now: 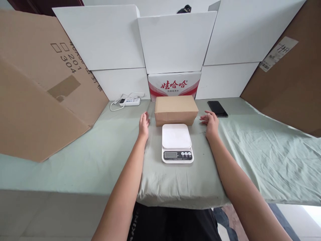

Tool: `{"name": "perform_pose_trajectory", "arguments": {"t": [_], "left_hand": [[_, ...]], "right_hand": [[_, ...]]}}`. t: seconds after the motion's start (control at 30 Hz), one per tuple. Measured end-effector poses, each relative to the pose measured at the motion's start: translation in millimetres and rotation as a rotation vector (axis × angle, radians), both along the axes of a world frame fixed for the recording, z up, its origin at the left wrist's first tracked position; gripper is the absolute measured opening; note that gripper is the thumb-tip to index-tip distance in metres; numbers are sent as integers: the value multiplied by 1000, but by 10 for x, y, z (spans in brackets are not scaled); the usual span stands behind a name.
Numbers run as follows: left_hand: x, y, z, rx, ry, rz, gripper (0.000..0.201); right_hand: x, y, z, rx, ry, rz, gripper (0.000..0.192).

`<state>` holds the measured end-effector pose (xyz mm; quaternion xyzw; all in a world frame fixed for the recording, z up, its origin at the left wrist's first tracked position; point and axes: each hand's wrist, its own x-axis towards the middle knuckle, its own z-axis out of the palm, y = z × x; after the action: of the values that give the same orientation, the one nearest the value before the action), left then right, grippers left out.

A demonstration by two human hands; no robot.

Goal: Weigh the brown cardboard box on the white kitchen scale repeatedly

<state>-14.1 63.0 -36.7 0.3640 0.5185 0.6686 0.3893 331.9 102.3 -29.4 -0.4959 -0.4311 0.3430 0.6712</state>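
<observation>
A small brown cardboard box (pixel 176 109) lies on the table covered with a pale green cloth (pixel 100 157). Just in front of it sits a white digital kitchen scale (pixel 177 142) with nothing on its platform. My left hand (pixel 144 124) is stretched out with fingers apart a little left of the box, not touching it. My right hand (pixel 210 123) rests open on the cloth just right of the box, also apart from it. Neither hand holds anything.
A black phone (pixel 217 108) lies at the back right. At the back left a white power strip (pixel 129 101) rests with its cable. White cartons (pixel 173 43) and a red-printed carton (pixel 174 84) wall the back; large brown cardboard sheets (pixel 37 90) lean at both sides.
</observation>
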Motion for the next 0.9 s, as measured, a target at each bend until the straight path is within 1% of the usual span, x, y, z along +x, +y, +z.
{"name": "perform_pose_trajectory", "arguments": {"t": [0.27,0.47,0.63,0.8,0.9], "left_hand": [[80,-34,-17,7,13,-50,77],[124,-64,-22,21,53,-107,71],[124,-64,-26,20,103,-140,71],[115,-59,-54,30,150,-153,75],[112,-43,-77,41,166,-153,76]], "right_hand": [[-13,-38,31,-15,-37,38,31],[-15,-38,47,-29,-79,53,30],[-20,-66,76,-46,-117,75,43],[-20,-79,89,-46,-153,106,52],[-14,-79,87,-57,-213,170,56]]}}
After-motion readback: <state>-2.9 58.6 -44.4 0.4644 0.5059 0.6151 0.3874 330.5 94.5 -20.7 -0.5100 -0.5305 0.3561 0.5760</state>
